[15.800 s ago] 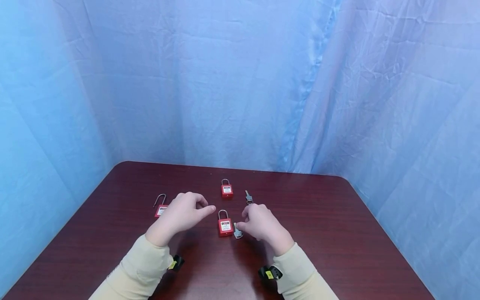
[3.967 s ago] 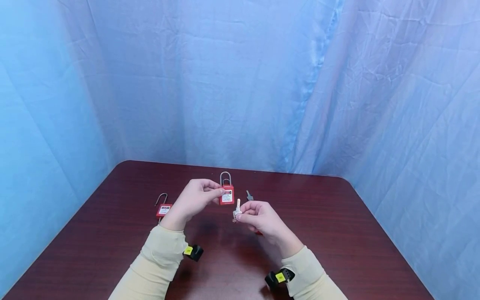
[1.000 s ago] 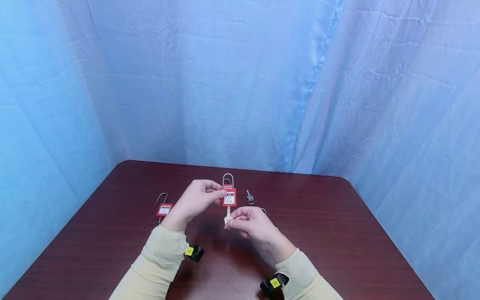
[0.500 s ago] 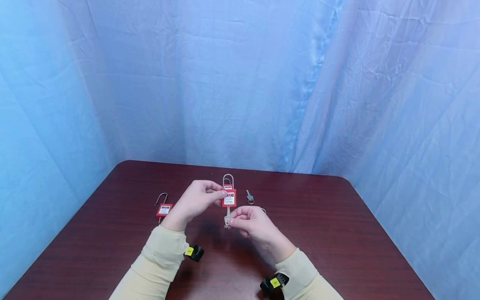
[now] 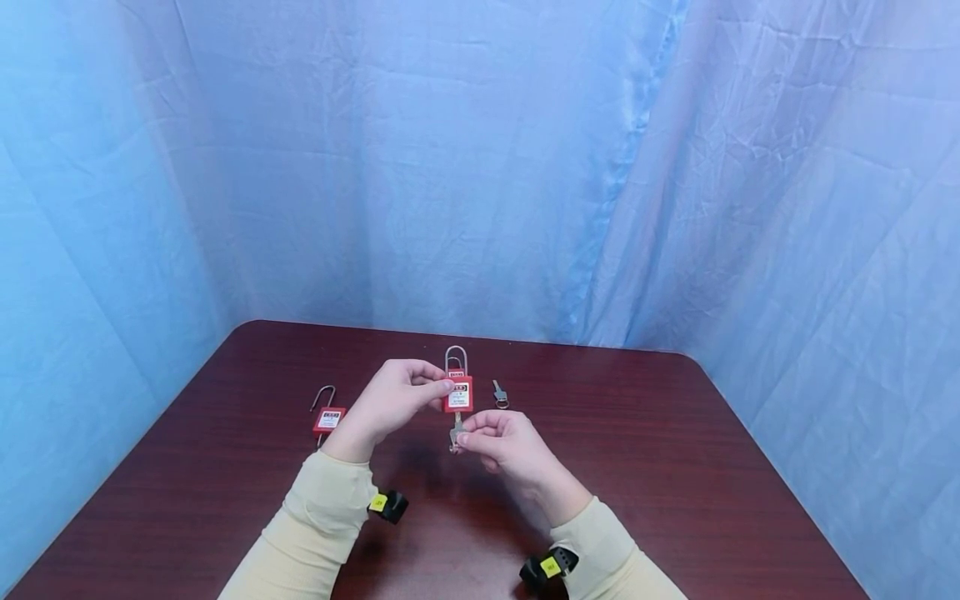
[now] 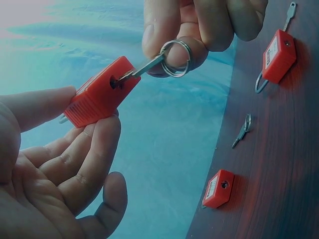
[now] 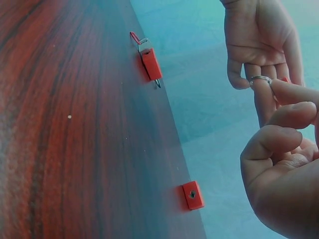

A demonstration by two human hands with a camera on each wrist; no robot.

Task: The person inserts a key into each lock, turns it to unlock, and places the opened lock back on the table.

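My left hand (image 5: 437, 393) holds a red padlock (image 5: 458, 394) upright above the table, thumb and fingers round its body (image 6: 99, 94). My right hand (image 5: 471, 437) pinches a silver key (image 5: 455, 429) by its ring (image 6: 175, 58). The key's blade sits in the keyhole at the lock's base. The lock's shackle (image 5: 455, 358) points up. In the right wrist view only the key ring (image 7: 260, 78) and both hands' fingers show.
On the dark wooden table (image 5: 637, 467) a red padlock with an open shackle (image 5: 327, 417) lies to the left. A loose key (image 5: 498, 393) lies right of my hands. A third red padlock (image 6: 218, 188) lies beyond them. Blue cloth surrounds the table.
Four seconds ago the key was beside the lock; it is now in the keyhole. Over the last second my right hand rose slightly, pushing it deeper.
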